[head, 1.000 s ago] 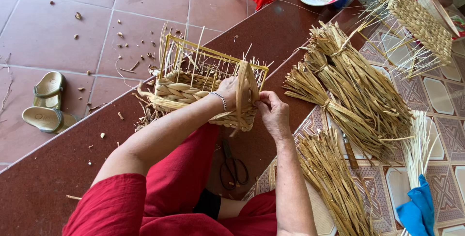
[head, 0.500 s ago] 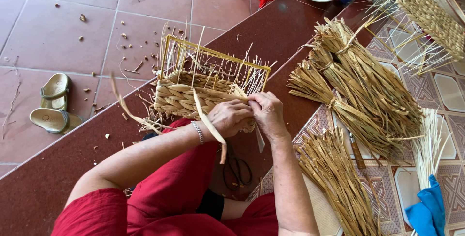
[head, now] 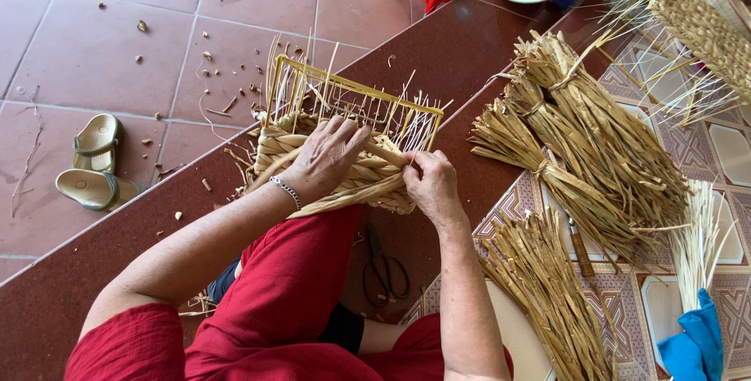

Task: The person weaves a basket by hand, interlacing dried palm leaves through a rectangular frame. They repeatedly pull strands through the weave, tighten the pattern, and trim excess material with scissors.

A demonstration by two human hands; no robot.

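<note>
Both hands: left hand [head: 325, 158] flat, right hand [head: 430, 185] pinching woven basket [head: 336, 170].

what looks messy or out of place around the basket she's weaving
Small straw scraps lie scattered over the red floor tiles left of the half-woven basket. The pair of sandals sits askew, not lined up. Scissors lie on the dark step by the person's knee. Nothing looks damaged.
</note>
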